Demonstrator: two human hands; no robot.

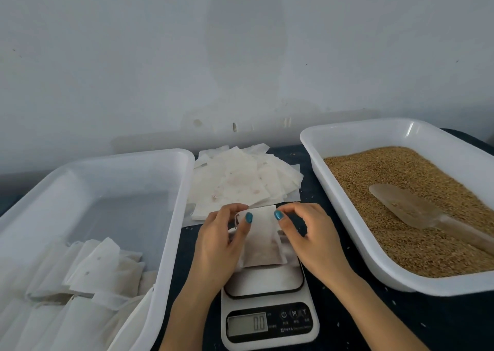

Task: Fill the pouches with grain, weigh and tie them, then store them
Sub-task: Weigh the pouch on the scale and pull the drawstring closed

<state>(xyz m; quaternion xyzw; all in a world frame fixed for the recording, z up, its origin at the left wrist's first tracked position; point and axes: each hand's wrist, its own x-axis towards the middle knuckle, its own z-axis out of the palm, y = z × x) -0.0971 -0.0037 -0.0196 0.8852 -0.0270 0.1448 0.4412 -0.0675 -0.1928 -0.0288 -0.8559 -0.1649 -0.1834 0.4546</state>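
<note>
- Looking down through the head view: pinching the top left corner of a pouch [263,243] with the left hand [222,241], thumb and fingers curled onto the cloth.
- Pinching the top right corner with the right hand [307,238] in the same way, spreading the mouth flat between the two.
- Holding the pouch over the back of the scale [267,284], with a brownish fill showing through its lower half.
- Reading zero on the display [248,324], so probably not bearing weight on the plate, though not telling for certain.
- Showing finished pouches [99,265] piled in the left tray [171,217], suggesting several rounds done.
- Showing a heap of empty pouches [235,185] behind the scale, suggesting plenty remaining.
- Showing the scoop [417,211] lying on the grain [387,174] in the right tray [347,217], touched by neither hand.
- Judging this pouch filled, with weighing, tying and storing not yet done.
</note>
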